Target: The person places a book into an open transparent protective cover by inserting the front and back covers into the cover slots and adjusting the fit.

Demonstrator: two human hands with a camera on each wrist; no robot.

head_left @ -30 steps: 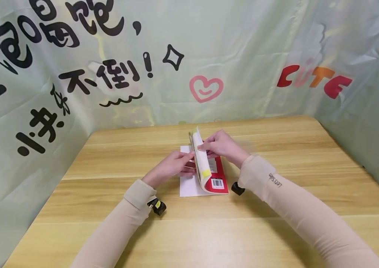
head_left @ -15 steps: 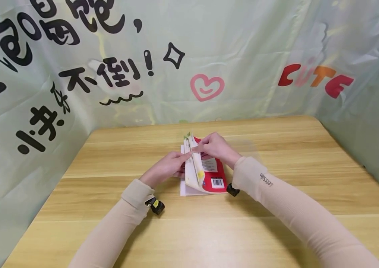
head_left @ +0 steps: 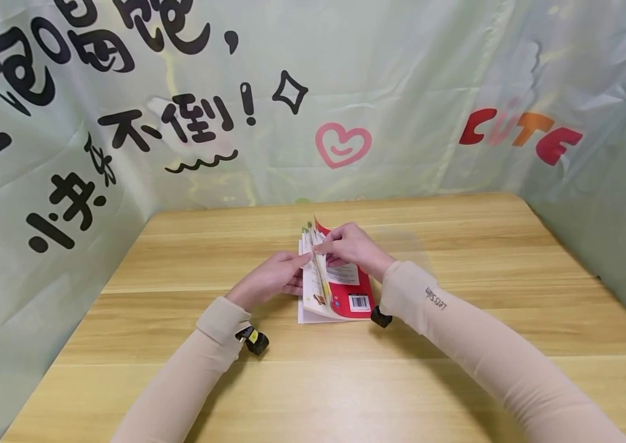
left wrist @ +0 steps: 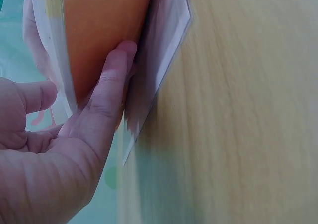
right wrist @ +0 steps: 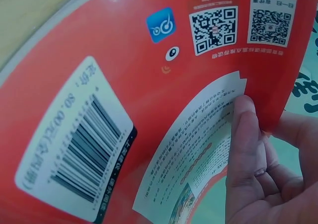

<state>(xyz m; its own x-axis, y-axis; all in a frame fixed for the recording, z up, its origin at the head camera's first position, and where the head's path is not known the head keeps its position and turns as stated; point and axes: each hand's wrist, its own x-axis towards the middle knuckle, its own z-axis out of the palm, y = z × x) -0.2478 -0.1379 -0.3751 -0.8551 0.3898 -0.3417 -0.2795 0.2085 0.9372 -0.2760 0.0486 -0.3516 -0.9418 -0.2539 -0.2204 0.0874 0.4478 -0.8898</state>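
In the head view a paperback book point(head_left: 317, 292) stands partly open on the table, its red back cover point(head_left: 353, 298) with barcode bent up to the right. My right hand point(head_left: 354, 246) pinches that cover and some pages near the top edge; its fingers point(right wrist: 243, 129) press the red side in the right wrist view. My left hand point(head_left: 271, 277) holds the left side, thumb by the page edges, fingers point(left wrist: 102, 90) along an orange surface point(left wrist: 102, 30). A white sheet or cover point(head_left: 313, 317) lies flat beneath; whether it belongs to the book, I cannot tell.
The wooden table point(head_left: 313, 387) extends around the book on all sides. A pale curtain point(head_left: 401, 80) with black lettering and a pink heart hangs behind and at both sides. Small black cameras point(head_left: 254, 340) sit on the wrists.
Pages have fallen to the left, covering more of the white sheet, and the book fans wider. My right hand has shifted left and slightly down; the left hand has moved slightly left.
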